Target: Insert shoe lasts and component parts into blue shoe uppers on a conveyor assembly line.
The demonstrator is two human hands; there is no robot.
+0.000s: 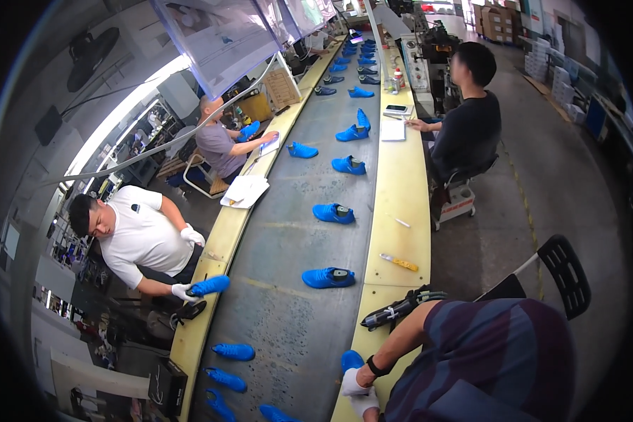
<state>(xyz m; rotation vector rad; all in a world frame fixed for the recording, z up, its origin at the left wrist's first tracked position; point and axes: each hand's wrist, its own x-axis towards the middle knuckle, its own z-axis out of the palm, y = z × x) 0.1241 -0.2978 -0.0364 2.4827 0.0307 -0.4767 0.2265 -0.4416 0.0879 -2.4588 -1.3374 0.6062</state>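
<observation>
At the lower right, my striped sleeve and bare forearm with a black wristband lead to my right hand, which wears a white glove. Its fingers are closed at a blue sports shoe, of which only one end shows. Just below lies my left hand, also in a white glove and close against the right one; its fingers are hidden. Both hands are over the pale yellow ledge beside the grey conveyor belt. On that ledge, beyond my forearm, lies a long black object, perhaps a folded umbrella.
Several blue shoes stand along the belt. Leftward, a white-shirted person in gloves holds a blue shoe. Farther off sit two others. A yellow-handled tool lies on the ledge; a black chair stands at right.
</observation>
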